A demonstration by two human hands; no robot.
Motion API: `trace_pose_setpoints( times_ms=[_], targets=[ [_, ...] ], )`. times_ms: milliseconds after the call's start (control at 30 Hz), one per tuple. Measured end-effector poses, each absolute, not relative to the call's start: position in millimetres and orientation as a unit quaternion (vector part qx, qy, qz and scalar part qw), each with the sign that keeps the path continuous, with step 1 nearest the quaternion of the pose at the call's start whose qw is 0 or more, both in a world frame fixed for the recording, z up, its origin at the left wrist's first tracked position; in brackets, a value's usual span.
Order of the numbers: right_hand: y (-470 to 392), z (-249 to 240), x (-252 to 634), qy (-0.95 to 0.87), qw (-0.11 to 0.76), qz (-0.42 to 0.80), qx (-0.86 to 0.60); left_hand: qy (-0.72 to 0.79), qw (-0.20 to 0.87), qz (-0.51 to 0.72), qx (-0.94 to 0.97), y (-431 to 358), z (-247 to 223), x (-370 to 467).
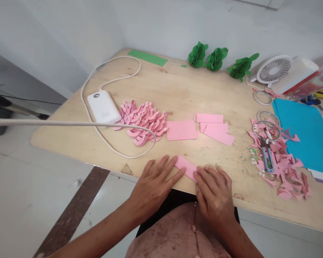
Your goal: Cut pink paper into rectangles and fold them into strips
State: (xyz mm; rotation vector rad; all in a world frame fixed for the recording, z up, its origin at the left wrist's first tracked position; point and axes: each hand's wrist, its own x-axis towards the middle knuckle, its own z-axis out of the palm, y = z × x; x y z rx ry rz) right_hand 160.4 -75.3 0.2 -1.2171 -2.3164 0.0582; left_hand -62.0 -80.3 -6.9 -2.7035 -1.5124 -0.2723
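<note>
A folded-looking strip of pink paper (pixel 187 167) lies near the front edge of the table, between my two hands. My left hand (pixel 156 186) rests palm down with fingers spread, its fingertips touching the strip's left end and lower edge. Over the right end of the same strip lies my right hand (pixel 214 191), fingers stretched forward and pressing down; its thumb is mostly hidden. Just beyond are a pink paper rectangle (pixel 181 130) and several pink strips (pixel 214 128). A heap of wavy-cut pink paper pieces (pixel 146 122) sits to their left.
A white power bank (pixel 103 106) and its looping cable (pixel 118 126) occupy the left. Pink scraps (pixel 289 175), blue-handled scissors (pixel 267 157) and tape rolls (pixel 266 129) lie right, beside blue sheets (pixel 308 132). Green paper shapes (pixel 217 59) and a fan (pixel 274 70) stand behind.
</note>
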Motion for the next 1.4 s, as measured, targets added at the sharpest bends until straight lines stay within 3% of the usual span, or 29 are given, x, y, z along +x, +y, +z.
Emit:
trace_pose_setpoints(
  times_ms=[933,1400],
  targets=[
    [-72.1,7.5,134.7,-0.854,0.222,0.041,-0.469,-0.566,0.012,-0.103,-0.818,-104.5,-3.9,-37.7],
    [-72.5,0.9,136.8,-0.856,0.233,0.018,-0.462,-0.483,0.014,-0.168,-0.859,-106.5,-15.1,-55.7]
  ],
)
